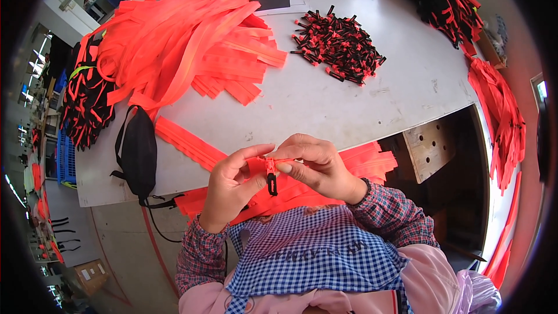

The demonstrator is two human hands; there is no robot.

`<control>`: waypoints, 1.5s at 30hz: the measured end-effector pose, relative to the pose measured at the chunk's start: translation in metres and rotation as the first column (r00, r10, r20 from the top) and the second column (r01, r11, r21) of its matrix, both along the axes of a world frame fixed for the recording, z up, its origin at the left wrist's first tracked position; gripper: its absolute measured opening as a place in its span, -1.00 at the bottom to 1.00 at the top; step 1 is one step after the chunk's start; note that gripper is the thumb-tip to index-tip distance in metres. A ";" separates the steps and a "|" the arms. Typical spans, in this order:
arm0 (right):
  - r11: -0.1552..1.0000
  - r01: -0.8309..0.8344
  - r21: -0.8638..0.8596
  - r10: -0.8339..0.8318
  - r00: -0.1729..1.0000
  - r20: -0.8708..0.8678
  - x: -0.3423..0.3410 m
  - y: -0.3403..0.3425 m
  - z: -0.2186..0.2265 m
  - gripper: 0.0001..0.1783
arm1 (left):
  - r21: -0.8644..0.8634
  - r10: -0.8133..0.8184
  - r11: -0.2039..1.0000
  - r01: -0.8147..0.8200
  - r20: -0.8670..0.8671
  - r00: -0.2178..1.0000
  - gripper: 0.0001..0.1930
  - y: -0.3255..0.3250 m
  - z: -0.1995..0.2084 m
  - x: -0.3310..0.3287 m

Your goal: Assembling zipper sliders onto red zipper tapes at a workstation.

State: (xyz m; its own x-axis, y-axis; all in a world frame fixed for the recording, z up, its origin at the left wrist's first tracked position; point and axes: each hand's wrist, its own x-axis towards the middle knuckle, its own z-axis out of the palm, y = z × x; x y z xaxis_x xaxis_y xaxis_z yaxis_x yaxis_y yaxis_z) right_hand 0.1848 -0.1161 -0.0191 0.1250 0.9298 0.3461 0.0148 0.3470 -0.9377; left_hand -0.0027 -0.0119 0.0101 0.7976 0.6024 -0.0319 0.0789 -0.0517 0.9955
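Over the table's near edge my two hands meet at an orange zipper slider (271, 166) with a black pull hanging from it. My left hand (235, 183) pinches the end of an orange zipper tape (189, 143), which runs away to the upper left across the table. Thumb and forefinger of my right hand (311, 166) are closed at the slider from the other side. Fingers hide just how the tape sits in the slider. More orange zipper tapes (372, 161) lie beneath my hands and across my lap.
A large heap of orange tapes (192, 35) covers the table's far left. Beyond my hands lies a pile of black-and-orange sliders (337, 46). A black pouch (139, 151) rests at the left edge. Bundles of black-and-orange strips (433, 0) sit far right, above an open compartment (459, 192).
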 end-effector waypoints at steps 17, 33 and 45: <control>0.934 0.072 0.351 -0.222 0.885 0.409 -0.002 -0.003 0.000 -0.70 | 0.354 -0.058 0.933 0.061 -0.019 0.998 -0.76 -0.004 0.005 0.000; 0.970 0.048 0.239 -0.115 0.955 0.274 -0.003 -0.007 -0.004 -0.74 | 0.308 -0.098 0.945 0.108 -0.048 0.994 -0.80 -0.003 0.007 0.001; 0.984 -0.018 0.175 -0.021 0.975 0.220 0.003 -0.011 -0.007 -0.77 | 0.282 -0.110 0.952 0.121 -0.054 0.992 -0.81 -0.006 0.009 0.004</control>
State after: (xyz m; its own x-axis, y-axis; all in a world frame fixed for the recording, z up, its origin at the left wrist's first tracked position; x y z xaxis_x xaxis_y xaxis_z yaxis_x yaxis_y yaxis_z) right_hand 0.1874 -0.1273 -0.0261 0.0287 0.8523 0.5223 0.2144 0.5051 -0.8360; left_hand 0.0009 -0.0184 0.0192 0.8640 0.4943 0.0958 0.0925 -0.3429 0.9348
